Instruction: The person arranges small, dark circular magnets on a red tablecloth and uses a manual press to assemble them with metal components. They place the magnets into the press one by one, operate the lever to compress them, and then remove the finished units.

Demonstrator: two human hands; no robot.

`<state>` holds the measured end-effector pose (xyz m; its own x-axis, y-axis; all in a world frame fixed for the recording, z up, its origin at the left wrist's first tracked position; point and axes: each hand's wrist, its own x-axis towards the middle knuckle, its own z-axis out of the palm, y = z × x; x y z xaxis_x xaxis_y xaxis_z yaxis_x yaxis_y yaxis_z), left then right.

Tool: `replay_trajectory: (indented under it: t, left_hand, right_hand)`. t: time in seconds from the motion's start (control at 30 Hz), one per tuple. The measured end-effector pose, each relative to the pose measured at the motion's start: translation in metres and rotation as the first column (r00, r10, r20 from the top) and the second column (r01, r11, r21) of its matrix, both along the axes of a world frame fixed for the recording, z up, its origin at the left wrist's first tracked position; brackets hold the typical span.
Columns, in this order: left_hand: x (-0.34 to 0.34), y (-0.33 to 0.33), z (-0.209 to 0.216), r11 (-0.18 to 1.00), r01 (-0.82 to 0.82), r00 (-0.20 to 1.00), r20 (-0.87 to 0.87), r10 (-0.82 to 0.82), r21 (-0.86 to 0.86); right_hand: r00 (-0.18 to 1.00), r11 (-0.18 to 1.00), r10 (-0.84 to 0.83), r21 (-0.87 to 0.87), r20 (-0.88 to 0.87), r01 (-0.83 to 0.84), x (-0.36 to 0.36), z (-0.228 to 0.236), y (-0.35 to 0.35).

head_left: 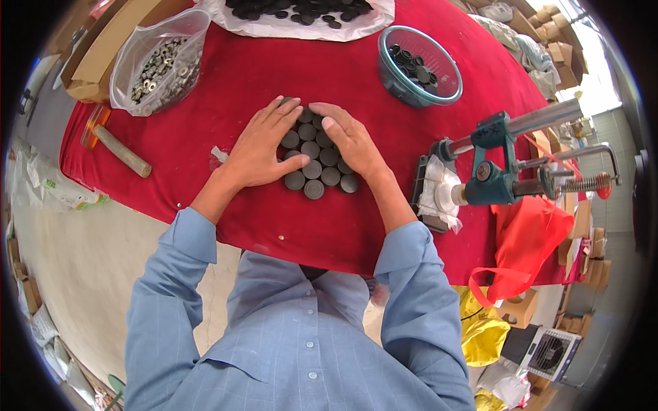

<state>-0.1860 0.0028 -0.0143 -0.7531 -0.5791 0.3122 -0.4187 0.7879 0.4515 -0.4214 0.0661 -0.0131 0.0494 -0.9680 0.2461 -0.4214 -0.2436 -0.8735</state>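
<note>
Several round black discs [312, 169] lie flat in a tight cluster on the red cloth. My left hand [264, 147] rests along the cluster's left side, fingers stretched forward and thumb reaching over the discs. Along the right side lies my right hand [349, 140], its fingers extended and touching the outer discs. Both palms face inward around the group, and neither hand grips a disc. Some discs at the far end and sides are partly hidden under the fingers.
A hand press [490, 164] stands at the right, a red bag [524, 240] beside it. Far right is a clear bowl [419, 65] of black pieces; more lie on white sheeting [308, 31]. A bag of metal parts [161, 68] and a hammer [120, 149] are at left.
</note>
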Motion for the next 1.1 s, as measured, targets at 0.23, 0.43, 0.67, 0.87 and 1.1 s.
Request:
replay_trajectory:
  t: [0.23, 0.43, 0.67, 0.87, 1.1]
  left_hand:
    - [0.001, -0.003, -0.004, 0.997, -0.033, 0.996, -0.081, 0.038, 0.066]
    - [-0.002, -0.005, -0.005, 1.0, 0.009, 1.0, 0.012, -0.009, -0.022]
    - [-0.016, 0.003, -0.009, 0.999, 0.049, 0.999, 0.005, -0.049, -0.017]
    - [-0.021, 0.009, -0.008, 0.999, 0.03, 0.999, -0.023, -0.03, -0.033]
    - [-0.008, 0.02, -0.001, 0.991, -0.053, 0.968, -0.238, 0.082, 0.123]
  right_hand:
    - [0.891, 0.93, -0.364, 0.063, 0.272, 0.361, -0.021, -0.006, 0.039]
    - [0.878, 0.887, -0.457, 0.008, 0.146, 0.461, 0.002, -0.006, 0.098]
    - [0.832, 0.872, -0.469, 0.009, 0.295, 0.489, 0.004, -0.013, 0.101]
    - [0.859, 0.854, -0.487, -0.294, -0.161, 0.429, 0.019, 0.002, 0.121]
    - [0.7, 0.872, -0.455, -0.435, -0.55, 0.226, 0.038, 0.003, 0.127]
